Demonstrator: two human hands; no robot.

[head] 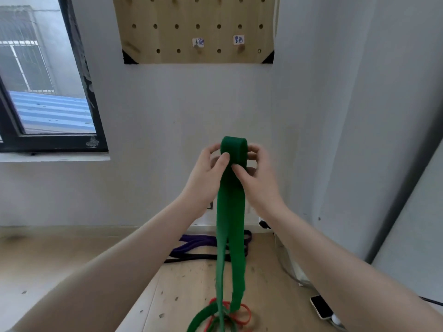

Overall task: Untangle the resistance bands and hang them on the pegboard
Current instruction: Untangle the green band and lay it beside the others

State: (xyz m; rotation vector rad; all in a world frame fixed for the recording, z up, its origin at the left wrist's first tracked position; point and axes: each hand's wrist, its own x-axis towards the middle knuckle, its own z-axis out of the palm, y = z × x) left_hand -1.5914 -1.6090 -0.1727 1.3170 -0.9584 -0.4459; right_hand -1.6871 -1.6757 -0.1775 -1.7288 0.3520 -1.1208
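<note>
A wide green resistance band point(231, 212) hangs from both my hands at chest height, its top folded into a loop. My left hand point(208, 173) pinches the band's left side and my right hand point(254, 173) pinches its right side. The band's lower end trails down to the floor, where it crosses a thin red band point(244, 315). A purple band point(191, 244) and a black band point(191, 257) lie together on the floor by the wall. The wooden pegboard point(196, 32) is on the wall above, with two small paper labels and pegs.
A window point(45, 87) fills the upper left. A phone point(321, 306) with a white cable lies on the floor at the right, next to a grey wall panel. A wall socket is partly hidden behind the band.
</note>
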